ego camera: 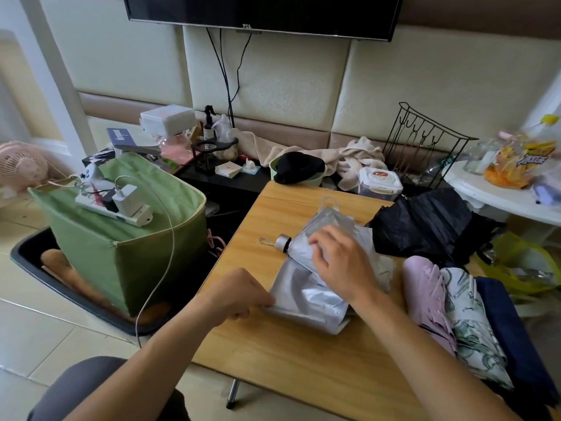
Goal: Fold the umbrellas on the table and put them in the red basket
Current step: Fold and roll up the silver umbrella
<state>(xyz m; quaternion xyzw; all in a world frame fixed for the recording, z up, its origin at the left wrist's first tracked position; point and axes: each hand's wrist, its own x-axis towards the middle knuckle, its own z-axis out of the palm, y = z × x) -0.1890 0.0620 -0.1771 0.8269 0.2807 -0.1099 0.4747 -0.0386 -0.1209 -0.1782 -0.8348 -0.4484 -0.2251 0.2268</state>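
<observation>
A silver umbrella (306, 294) lies collapsed in the middle of the wooden table (291, 357), its metal tip cap pointing left. My left hand (235, 294) pinches the lower left edge of its fabric. My right hand (341, 258) presses down on the canopy near the cap, fingers curled over the folds. At the right edge of the table lie a pink umbrella (425, 299), a leaf-patterned white umbrella (472, 326) and a navy umbrella (513, 332). A black umbrella (425, 226) sprawls loosely at the far right. No red basket is in view.
A green fabric box (127, 238) with a power strip and charger on top stands left of the table, a white cable hanging down. Behind the table are a green bowl with a black cloth (299, 170), towels, a wipes box (379, 180) and a black wire rack (425, 141).
</observation>
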